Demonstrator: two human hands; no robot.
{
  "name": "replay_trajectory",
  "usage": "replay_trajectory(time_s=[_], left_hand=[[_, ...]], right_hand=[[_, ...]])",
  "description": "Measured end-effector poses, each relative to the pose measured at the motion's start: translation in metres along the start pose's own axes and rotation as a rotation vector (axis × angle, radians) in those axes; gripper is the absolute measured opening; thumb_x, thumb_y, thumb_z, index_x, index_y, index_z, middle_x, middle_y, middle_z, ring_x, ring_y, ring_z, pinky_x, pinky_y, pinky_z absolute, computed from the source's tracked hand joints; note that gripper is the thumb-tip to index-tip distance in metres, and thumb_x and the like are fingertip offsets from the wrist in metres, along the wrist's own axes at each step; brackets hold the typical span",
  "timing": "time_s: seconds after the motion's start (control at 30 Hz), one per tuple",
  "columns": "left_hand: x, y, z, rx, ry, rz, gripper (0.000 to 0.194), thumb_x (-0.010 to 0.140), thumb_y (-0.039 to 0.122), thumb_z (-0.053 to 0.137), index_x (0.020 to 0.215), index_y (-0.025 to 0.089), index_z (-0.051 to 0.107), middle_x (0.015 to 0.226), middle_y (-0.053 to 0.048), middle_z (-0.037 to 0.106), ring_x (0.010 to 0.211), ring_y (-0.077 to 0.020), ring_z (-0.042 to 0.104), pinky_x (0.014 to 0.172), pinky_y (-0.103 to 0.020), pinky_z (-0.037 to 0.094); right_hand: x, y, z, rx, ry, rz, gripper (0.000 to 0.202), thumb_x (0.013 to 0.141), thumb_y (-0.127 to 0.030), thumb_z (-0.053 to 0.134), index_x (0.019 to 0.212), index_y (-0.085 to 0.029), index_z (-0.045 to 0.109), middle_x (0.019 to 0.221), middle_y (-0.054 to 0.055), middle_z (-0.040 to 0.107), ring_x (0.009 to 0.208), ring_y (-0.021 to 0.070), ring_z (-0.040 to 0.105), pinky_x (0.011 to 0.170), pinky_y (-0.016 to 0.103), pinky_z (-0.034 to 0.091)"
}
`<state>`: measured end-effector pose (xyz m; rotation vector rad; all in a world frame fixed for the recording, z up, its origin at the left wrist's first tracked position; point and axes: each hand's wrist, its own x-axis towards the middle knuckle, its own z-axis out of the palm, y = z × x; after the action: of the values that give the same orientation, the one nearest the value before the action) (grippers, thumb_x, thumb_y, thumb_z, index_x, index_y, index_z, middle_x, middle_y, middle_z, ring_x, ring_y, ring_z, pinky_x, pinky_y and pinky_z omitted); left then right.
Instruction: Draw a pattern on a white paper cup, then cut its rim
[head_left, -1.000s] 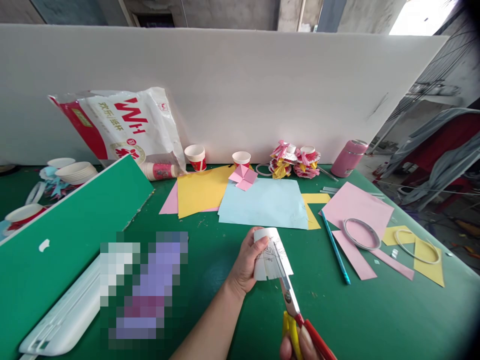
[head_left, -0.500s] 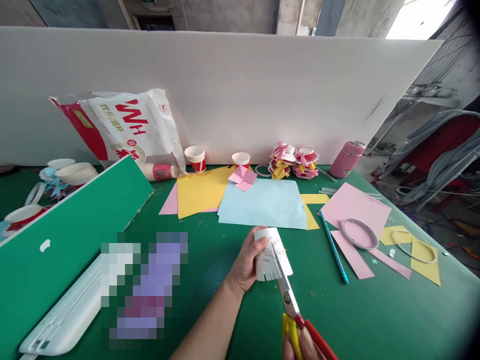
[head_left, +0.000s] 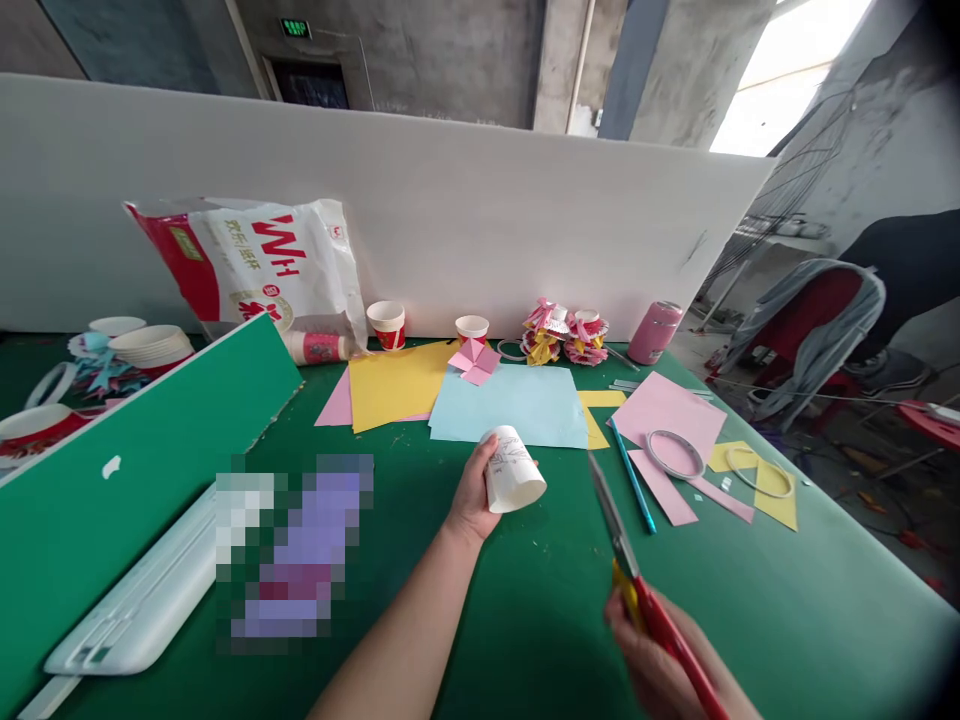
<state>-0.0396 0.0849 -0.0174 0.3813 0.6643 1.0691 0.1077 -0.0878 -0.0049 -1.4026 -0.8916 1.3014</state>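
My left hand [head_left: 472,492] is closed around a white paper cup [head_left: 516,472] that lies tilted on its side in the air, with dark line drawings on its wall. My right hand [head_left: 652,635] grips scissors [head_left: 624,540] with red and yellow handles. Their blades point up and away from me, to the right of the cup and apart from it. Past the cup lies a light blue paper sheet [head_left: 517,405], and a blue pencil [head_left: 634,478] rests to the right of the blades.
A green board [head_left: 150,430] slants across the left side, near a white plastic device [head_left: 150,610]. At the back stand red-and-white cups [head_left: 388,326], decorated cups [head_left: 585,340] and a pink can-shaped bottle [head_left: 655,333]. Pink paper [head_left: 675,415] and a tape roll [head_left: 675,455] lie right.
The scissors have moved right, away from the cup. My left hand has turned the cup, so its slit edge no longer faces me the same way. The view has shifted somewhat.
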Motion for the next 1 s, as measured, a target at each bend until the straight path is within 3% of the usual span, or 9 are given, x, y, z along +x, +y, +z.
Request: replay_trajectory(time_s=[0.1, 0.17, 0.3, 0.63, 0.87, 1.0], left_hand=[[0.001, -0.004, -0.001, 0.025, -0.036, 0.024, 0.031, 0.069, 0.036, 0.064, 0.092, 0.018, 0.053, 0.07, -0.002, 0.06, 0.066, -0.0223, 0.064, 0.06, -0.033, 0.05], [0.002, -0.006, -0.002, 0.035, -0.047, 0.038, 0.03, 0.067, 0.036, 0.065, 0.089, 0.019, 0.053, 0.069, -0.001, 0.059, 0.064, -0.0204, 0.063, 0.058, -0.031, 0.049], [0.003, -0.008, -0.003, 0.036, -0.051, 0.054, 0.032, 0.066, 0.037, 0.066, 0.089, 0.019, 0.054, 0.069, 0.0, 0.058, 0.063, -0.0187, 0.062, 0.058, -0.03, 0.048], [0.0, -0.004, 0.002, 0.042, -0.043, 0.044, 0.03, 0.07, 0.039, 0.061, 0.091, 0.019, 0.054, 0.068, -0.001, 0.06, 0.063, -0.0216, 0.063, 0.059, -0.035, 0.051], [-0.002, -0.004, 0.002, 0.061, -0.019, 0.047, 0.033, 0.072, 0.036, 0.061, 0.098, 0.017, 0.053, 0.072, -0.003, 0.063, 0.064, -0.0227, 0.065, 0.058, -0.035, 0.051], [-0.002, -0.005, 0.002, 0.086, 0.006, 0.037, 0.031, 0.074, 0.037, 0.059, 0.095, 0.016, 0.053, 0.069, -0.005, 0.063, 0.062, -0.0237, 0.065, 0.056, -0.034, 0.051]], right_hand=[[0.03, -0.015, -0.016, -0.343, 0.008, -0.226, 0.029, 0.072, -0.045, 0.066, 0.076, -0.019, 0.053, 0.058, -0.004, 0.045, 0.05, 0.0098, 0.038, 0.044, 0.022, 0.031], [0.052, -0.015, -0.023, -0.366, 0.097, -0.286, 0.032, 0.066, -0.04, 0.072, 0.08, -0.019, 0.052, 0.059, -0.005, 0.043, 0.052, 0.0107, 0.036, 0.046, 0.023, 0.031], [0.077, -0.002, -0.031, -0.308, 0.198, -0.36, 0.029, 0.072, -0.043, 0.066, 0.08, -0.02, 0.051, 0.058, -0.006, 0.041, 0.051, 0.0102, 0.033, 0.045, 0.023, 0.029], [0.083, 0.008, -0.043, -0.025, 0.179, -0.364, 0.022, 0.08, -0.043, 0.057, 0.08, -0.023, 0.047, 0.05, -0.009, 0.032, 0.039, 0.008, 0.029, 0.036, 0.022, 0.022], [0.085, -0.001, -0.041, -0.053, 0.115, -0.309, 0.023, 0.081, -0.042, 0.056, 0.079, -0.021, 0.048, 0.05, -0.009, 0.032, 0.041, 0.0078, 0.03, 0.038, 0.022, 0.022], [0.093, -0.008, -0.04, -0.093, 0.113, -0.366, 0.023, 0.079, -0.043, 0.058, 0.085, -0.022, 0.05, 0.054, -0.007, 0.038, 0.045, 0.0102, 0.035, 0.041, 0.023, 0.027]])
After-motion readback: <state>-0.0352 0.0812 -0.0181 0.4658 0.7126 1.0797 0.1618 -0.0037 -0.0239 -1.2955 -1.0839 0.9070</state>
